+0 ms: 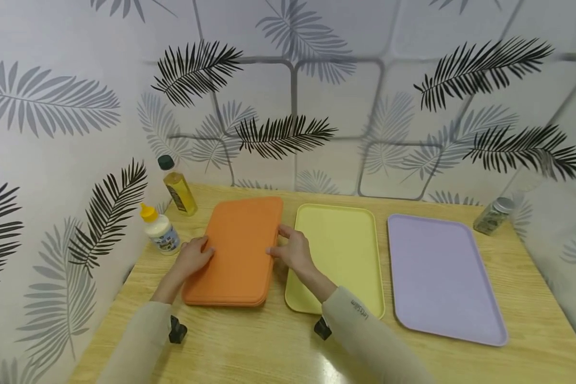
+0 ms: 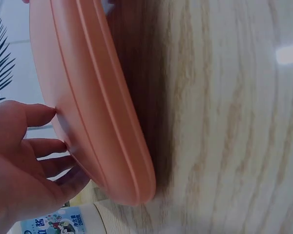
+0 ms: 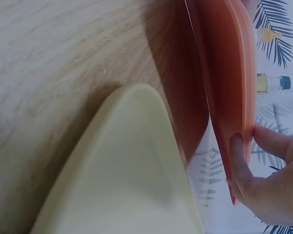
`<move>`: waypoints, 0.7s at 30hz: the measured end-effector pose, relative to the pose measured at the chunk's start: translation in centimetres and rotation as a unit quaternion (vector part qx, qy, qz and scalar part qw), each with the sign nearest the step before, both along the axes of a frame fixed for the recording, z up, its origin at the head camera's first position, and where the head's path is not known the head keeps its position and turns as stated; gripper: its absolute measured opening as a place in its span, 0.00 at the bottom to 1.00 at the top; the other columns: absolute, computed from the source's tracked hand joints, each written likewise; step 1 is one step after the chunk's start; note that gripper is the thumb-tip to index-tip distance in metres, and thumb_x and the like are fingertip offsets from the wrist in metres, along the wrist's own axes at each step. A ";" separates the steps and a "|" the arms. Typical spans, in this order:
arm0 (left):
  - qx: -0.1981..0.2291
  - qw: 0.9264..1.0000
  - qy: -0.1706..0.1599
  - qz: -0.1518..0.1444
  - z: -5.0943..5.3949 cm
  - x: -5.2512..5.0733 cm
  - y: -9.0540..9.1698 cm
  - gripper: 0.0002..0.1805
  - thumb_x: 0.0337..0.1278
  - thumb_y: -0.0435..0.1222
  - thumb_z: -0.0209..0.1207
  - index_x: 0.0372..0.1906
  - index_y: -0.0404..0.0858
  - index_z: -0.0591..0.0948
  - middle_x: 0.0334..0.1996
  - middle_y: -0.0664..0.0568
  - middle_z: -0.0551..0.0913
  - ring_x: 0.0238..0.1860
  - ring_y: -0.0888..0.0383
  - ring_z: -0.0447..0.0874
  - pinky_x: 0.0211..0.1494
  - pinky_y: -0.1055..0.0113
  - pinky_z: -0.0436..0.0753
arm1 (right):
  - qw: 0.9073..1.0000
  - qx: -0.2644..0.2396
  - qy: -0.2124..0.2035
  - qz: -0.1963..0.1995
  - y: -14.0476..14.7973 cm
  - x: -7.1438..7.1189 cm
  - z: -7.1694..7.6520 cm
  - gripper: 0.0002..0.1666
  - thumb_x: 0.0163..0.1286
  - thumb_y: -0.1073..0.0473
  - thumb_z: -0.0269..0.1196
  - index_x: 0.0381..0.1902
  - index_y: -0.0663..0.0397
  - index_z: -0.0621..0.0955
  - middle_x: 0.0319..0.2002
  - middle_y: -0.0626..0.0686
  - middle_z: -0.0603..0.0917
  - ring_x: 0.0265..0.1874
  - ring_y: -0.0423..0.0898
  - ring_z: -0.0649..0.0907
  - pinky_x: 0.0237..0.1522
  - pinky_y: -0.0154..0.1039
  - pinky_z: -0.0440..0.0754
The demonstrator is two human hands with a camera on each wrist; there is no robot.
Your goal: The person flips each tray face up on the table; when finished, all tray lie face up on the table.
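Observation:
An orange tray lies bottom up between both hands in the head view, its right side raised off the table. My left hand holds the left edge; in the left wrist view its thumb and fingertips meet the orange rim. On the opposite edge, my right hand pinches the rim, with thumb and fingers on either side of it in the right wrist view. Just right of the orange tray lies a yellow tray, face up, partly covered by the right forearm. Whether the orange piece is one tray or several stacked, I cannot tell.
A purple tray lies to the right on the wooden table. Left of the orange tray stand a white bottle with a yellow cap and an oil bottle. A small jar is at the far right.

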State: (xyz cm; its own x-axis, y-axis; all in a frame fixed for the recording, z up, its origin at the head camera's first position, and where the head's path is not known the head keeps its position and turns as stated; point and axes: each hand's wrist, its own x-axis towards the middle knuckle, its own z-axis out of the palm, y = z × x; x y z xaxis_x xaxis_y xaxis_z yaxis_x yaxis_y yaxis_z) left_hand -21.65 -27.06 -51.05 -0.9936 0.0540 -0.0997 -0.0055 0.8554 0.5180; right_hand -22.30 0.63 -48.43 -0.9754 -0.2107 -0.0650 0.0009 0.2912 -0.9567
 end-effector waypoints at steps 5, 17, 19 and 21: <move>0.003 1.000 0.012 -0.015 0.2 0.0 -0.1 0.29 0.70 0.36 0.48 0.65 0.17 0.62 0.62 0.24 0.66 0.64 0.31 0.62 0.66 0.42 0.60 | 0.999 -0.022 -0.016 0.027 0.2 -0.2 0.3 0.47 0.55 0.69 0.71 0.70 0.66 0.62 0.33 0.66 0.84 0.29 0.58 0.87 0.37 0.46 0.86; 0.033 0.999 0.027 -0.024 0.9 2.6 -0.4 0.25 0.69 0.33 0.50 0.59 0.13 0.66 0.56 0.20 0.70 0.60 0.28 0.66 0.63 0.41 0.67 | 1.000 0.001 -0.010 0.019 -0.2 -0.5 1.2 0.47 0.55 0.65 0.72 0.70 0.64 0.64 0.30 0.58 0.85 0.34 0.62 0.86 0.36 0.38 0.85; 0.033 0.999 0.027 -0.024 0.9 3.1 -0.5 0.25 0.69 0.32 0.50 0.59 0.13 0.67 0.56 0.21 0.70 0.60 0.28 0.67 0.63 0.41 0.68 | 1.000 -0.001 -0.007 0.016 -0.3 -0.5 1.2 0.46 0.55 0.65 0.72 0.70 0.63 0.64 0.31 0.58 0.85 0.33 0.61 0.86 0.35 0.38 0.85; 0.033 0.999 0.027 -0.027 1.0 3.5 -0.6 0.25 0.69 0.33 0.50 0.59 0.13 0.67 0.56 0.21 0.70 0.60 0.28 0.67 0.63 0.41 0.68 | 1.000 -0.011 -0.005 0.016 -0.4 -0.5 1.3 0.46 0.56 0.65 0.72 0.70 0.63 0.65 0.32 0.59 0.84 0.33 0.61 0.86 0.35 0.40 0.85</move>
